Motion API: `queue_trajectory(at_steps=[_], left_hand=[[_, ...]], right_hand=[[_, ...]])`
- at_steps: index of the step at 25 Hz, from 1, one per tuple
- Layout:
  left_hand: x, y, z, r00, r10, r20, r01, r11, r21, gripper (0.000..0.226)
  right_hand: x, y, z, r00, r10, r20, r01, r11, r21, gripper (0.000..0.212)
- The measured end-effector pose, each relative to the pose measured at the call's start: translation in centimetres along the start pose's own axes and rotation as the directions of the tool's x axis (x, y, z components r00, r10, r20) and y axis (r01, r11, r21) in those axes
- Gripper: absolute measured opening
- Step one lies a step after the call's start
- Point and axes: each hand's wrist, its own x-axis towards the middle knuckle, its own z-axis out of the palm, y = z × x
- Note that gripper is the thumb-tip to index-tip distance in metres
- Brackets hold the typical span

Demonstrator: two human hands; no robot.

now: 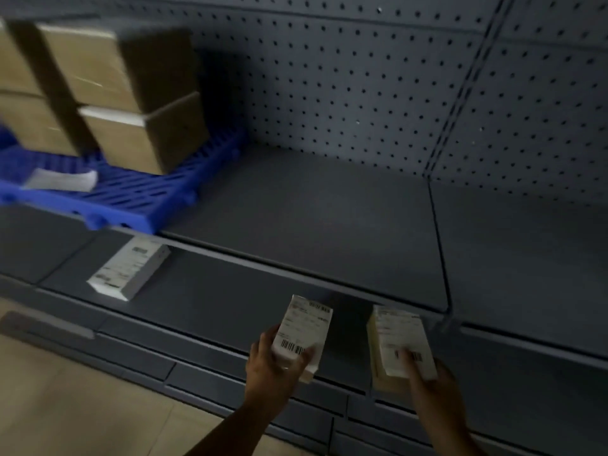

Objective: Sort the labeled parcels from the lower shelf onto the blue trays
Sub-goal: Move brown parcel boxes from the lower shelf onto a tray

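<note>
Left hand [274, 363] grips a labeled parcel [304, 334], right hand [427, 376] grips another parcel [399, 343]; a third parcel [128, 271] lies on the lower shelf [230, 291].

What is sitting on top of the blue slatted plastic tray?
Stacked brown cardboard boxes and a flat white parcel rest on the blue slatted plastic tray. The slats beneath them are hidden.

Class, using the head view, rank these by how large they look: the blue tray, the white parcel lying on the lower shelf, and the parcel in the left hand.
1. Blue tray, clearly largest.
2. and 3. Shelf parcel and left-hand parcel look alike; the held one is nearer the camera, so I will not rank them.
</note>
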Motion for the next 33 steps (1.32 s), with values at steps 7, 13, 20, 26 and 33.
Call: queue_trajectory(at_steps=[7, 13, 20, 26, 33], left_hand=[[-5.5, 2.6, -9.3, 0.931, 0.033, -0.364, -0.063, 0.995, -0.072, 0.082], [-9.5, 2.1, -20.2, 0.831, -0.017, -0.557, -0.103, 0.978, -0.183, 0.071], [-9.9, -1.2, -30.5, 0.725, -0.041, -0.688, -0.145, 0.967, -0.211, 0.069], [-7.0, -3.2, -42.2, 0.676, -0.065, -0.734, -0.179, 0.951, -0.25, 0.06], [-1.9, 2.6, -59.7, 0.514, -0.003, -0.858, -0.265, 0.951, -0.162, 0.051]], right_hand=[[-3.4, -6.6, 6.4, 0.967, -0.11, 0.23, 0.116, 0.993, -0.013, 0.046], [-9.6, -10.9, 15.7, 0.838, -0.149, 0.525, 0.14, 0.989, 0.057, 0.045], [-16.3, -14.4, 24.6, 0.768, -0.286, 0.573, 0.3, 0.951, 0.073, 0.033], [-25.9, -17.5, 35.1, 0.728, -0.255, 0.636, 0.314, 0.949, 0.021, 0.036], [-37.2, -29.6, 45.9, 0.629, -0.421, 0.653, 0.457, 0.88, 0.128, 0.043]])
